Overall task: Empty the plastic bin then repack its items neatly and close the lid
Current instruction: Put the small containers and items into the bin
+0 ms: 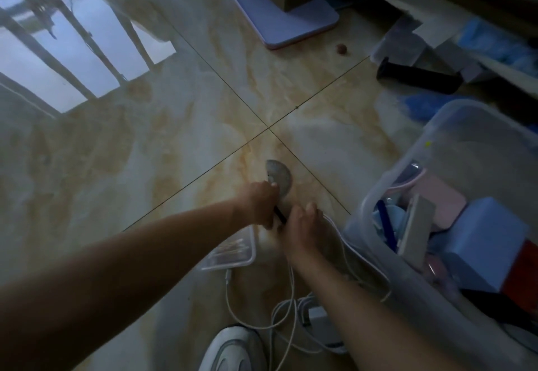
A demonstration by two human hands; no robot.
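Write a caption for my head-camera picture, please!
Both hands set a protractor on the floor beside the half-full bin.

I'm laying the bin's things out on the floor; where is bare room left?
Bare tile lies ahead of both hands, between the window reflection and the lilac lid. Crowded: by the plastic bin, where the white cables, small clear box and shoe sit.
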